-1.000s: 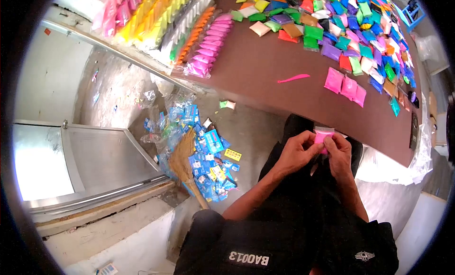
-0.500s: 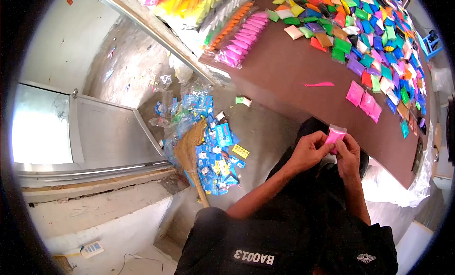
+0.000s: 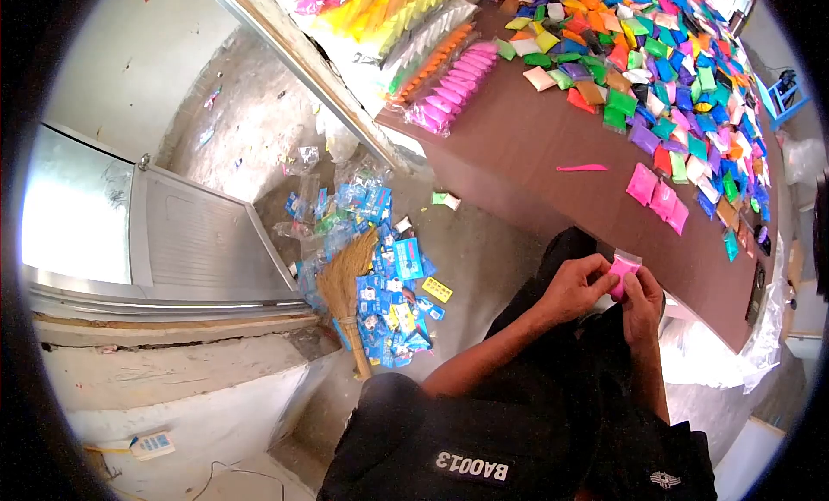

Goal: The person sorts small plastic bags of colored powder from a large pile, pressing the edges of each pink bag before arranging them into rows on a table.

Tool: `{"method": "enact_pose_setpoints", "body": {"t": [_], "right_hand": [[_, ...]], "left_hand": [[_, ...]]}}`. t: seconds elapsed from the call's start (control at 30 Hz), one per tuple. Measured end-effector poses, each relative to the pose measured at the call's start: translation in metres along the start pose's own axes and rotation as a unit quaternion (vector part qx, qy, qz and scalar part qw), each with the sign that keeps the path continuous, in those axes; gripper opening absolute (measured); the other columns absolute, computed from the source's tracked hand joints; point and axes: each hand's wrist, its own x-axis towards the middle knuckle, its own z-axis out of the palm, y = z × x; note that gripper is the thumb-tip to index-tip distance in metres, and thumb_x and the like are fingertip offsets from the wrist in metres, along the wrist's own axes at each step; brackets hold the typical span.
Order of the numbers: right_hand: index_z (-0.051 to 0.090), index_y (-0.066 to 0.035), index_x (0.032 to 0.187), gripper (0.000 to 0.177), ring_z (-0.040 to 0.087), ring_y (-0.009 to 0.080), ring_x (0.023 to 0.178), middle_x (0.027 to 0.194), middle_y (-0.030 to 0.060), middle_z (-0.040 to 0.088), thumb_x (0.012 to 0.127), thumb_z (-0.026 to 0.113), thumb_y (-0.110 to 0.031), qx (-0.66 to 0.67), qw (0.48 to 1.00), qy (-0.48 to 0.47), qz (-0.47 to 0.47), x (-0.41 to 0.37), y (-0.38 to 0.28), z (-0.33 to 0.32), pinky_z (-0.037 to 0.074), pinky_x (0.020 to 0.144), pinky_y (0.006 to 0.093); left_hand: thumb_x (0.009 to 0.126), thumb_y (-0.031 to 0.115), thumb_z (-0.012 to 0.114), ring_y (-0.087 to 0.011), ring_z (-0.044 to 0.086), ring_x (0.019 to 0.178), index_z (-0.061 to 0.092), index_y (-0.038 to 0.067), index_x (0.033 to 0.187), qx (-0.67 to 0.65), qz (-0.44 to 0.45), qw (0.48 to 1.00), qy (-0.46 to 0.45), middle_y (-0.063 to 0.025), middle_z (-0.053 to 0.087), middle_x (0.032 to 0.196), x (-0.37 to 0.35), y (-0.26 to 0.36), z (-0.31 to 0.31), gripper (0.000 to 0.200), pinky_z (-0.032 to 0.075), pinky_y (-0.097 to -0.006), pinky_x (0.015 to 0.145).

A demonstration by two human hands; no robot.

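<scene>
My left hand (image 3: 573,289) pinches the left side of a small pink packet (image 3: 624,270) in a clear plastic bag. On its other side my right hand (image 3: 640,307) grips the packet, thumb against its face. Both hands are over my lap, by the table's near edge; the packet's lower part is partly covered by fingers. On the brown table (image 3: 535,147) ahead lie a group of pink packets (image 3: 656,198) and a thin pink plastic knife-like tool (image 3: 582,167).
Many coloured packets (image 3: 656,78) are heaped across the far right of the table. Rows of bagged pink packets (image 3: 456,85) lie at its left end. On the floor, a straw broom (image 3: 347,277) rests on blue packaging (image 3: 406,259). A metal door (image 3: 207,233) stands left.
The view has shifted slightly. Both hands still hold the pink packet, which now shows a little more upright, with the fingers slightly moved on it.
</scene>
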Motion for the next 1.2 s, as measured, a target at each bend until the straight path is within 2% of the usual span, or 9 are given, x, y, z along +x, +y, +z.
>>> {"method": "enact_pose_setpoints", "body": {"t": [0.17, 0.27, 0.53, 0.6, 0.73, 0.97, 1.07, 1.13, 1.2], "right_hand": [[0.069, 0.0, 0.109, 0.016, 0.06, 0.0094, 0.084, 0.095, 0.001, 0.068, 0.1, 0.06, -0.01, -0.069, 0.995, 0.056, -0.035, -0.009, -0.003, -0.019, 0.048, 0.078, 0.0248], [0.07, -0.001, 0.106, 0.015, 0.059, 0.0088, 0.083, 0.092, 0.0009, 0.067, 0.099, 0.06, -0.009, -0.105, 0.992, 0.045, -0.055, -0.017, -0.012, -0.025, 0.047, 0.077, 0.0241], [0.069, 0.001, 0.108, 0.017, 0.058, 0.0091, 0.083, 0.094, 0.0004, 0.066, 0.1, 0.058, -0.01, -0.022, 0.995, 0.086, -0.042, -0.024, -0.008, -0.051, 0.046, 0.076, 0.0236], [0.068, -0.001, 0.105, 0.013, 0.059, 0.007, 0.088, 0.097, 0.0006, 0.067, 0.1, 0.057, -0.006, -0.065, 0.993, 0.078, -0.056, -0.027, -0.013, -0.06, 0.047, 0.079, 0.0227], [0.07, 0.001, 0.1, 0.01, 0.06, 0.0073, 0.082, 0.087, -0.0013, 0.068, 0.094, 0.065, -0.005, -0.045, 0.988, 0.128, -0.08, -0.029, -0.024, -0.069, 0.048, 0.072, 0.0232], [0.068, 0.003, 0.11, 0.018, 0.06, 0.0066, 0.085, 0.093, -0.0003, 0.067, 0.098, 0.065, -0.011, -0.054, 0.987, 0.096, -0.113, -0.029, -0.025, -0.111, 0.051, 0.076, 0.0229], [0.068, 0.002, 0.11, 0.02, 0.06, 0.007, 0.084, 0.093, 0.0005, 0.067, 0.099, 0.064, -0.013, -0.068, 0.981, 0.111, -0.146, -0.018, -0.026, -0.13, 0.051, 0.074, 0.023], [0.068, 0.002, 0.11, 0.02, 0.059, 0.0071, 0.083, 0.091, 0.0005, 0.067, 0.099, 0.065, -0.015, -0.095, 0.982, 0.123, -0.11, -0.011, -0.031, -0.142, 0.05, 0.072, 0.0244], [0.068, 0.001, 0.106, 0.018, 0.061, 0.0111, 0.079, 0.087, 0.0042, 0.067, 0.097, 0.066, -0.015, -0.152, 0.959, 0.155, -0.183, 0.0, -0.034, -0.155, 0.051, 0.069, 0.0285]], "left_hand": [[0.096, 0.023, 0.071, -0.0085, 0.061, 0.078, 0.067, -0.001, 0.102, -0.089, 0.004, 0.996, -0.013, -0.002, 0.068, 0.085, -0.001, 0.008, 0.021, 0.025, 0.051, -0.0276, 0.069], [0.096, 0.023, 0.071, -0.0091, 0.061, 0.078, 0.067, -0.001, 0.103, -0.07, -0.002, 0.998, -0.01, -0.0036, 0.069, 0.085, 0.005, 0.009, 0.034, 0.025, 0.051, -0.0282, 0.069], [0.096, 0.022, 0.07, -0.0082, 0.057, 0.073, 0.068, 0.0, 0.098, 0.11, 0.026, 0.993, -0.031, -0.0019, 0.065, 0.079, 0.018, 0.014, 0.059, 0.023, 0.049, -0.028, 0.065], [0.095, 0.023, 0.072, -0.0077, 0.056, 0.075, 0.068, 0.0, 0.097, 0.071, 0.013, 0.997, -0.039, -0.0013, 0.065, 0.08, 0.021, 0.017, 0.067, 0.024, 0.048, -0.027, 0.066], [0.098, 0.021, 0.069, -0.0097, 0.061, 0.086, 0.069, -0.002, 0.111, 0.024, -0.004, 0.997, -0.073, -0.0018, 0.069, 0.095, 0.029, 0.016, 0.086, 0.026, 0.052, -0.0268, 0.076], [0.098, 0.017, 0.069, -0.0035, 0.048, 0.073, 0.064, 0.001, 0.09, 0.062, -0.003, 0.994, -0.093, 0.006, 0.056, 0.078, 0.06, 0.008, 0.108, 0.018, 0.039, -0.0209, 0.063], [0.098, 0.015, 0.068, -0.0044, 0.057, 0.08, 0.07, 0.0, 0.104, 0.084, 0.027, 0.988, -0.126, 0.0038, 0.066, 0.088, 0.077, 0.01, 0.119, 0.017, 0.046, -0.0219, 0.068], [0.098, 0.017, 0.068, -0.0047, 0.056, 0.078, 0.069, 0.0, 0.104, 0.101, 0.045, 0.984, -0.137, 0.0039, 0.065, 0.088, 0.095, 0.008, 0.133, 0.018, 0.045, -0.0222, 0.066], [0.099, 0.018, 0.068, -0.0035, 0.053, 0.078, 0.067, 0.001, 0.095, 0.03, 0.011, 0.993, -0.116, 0.006, 0.061, 0.085, 0.1, 0.029, 0.153, 0.018, 0.043, -0.0204, 0.068]]}}
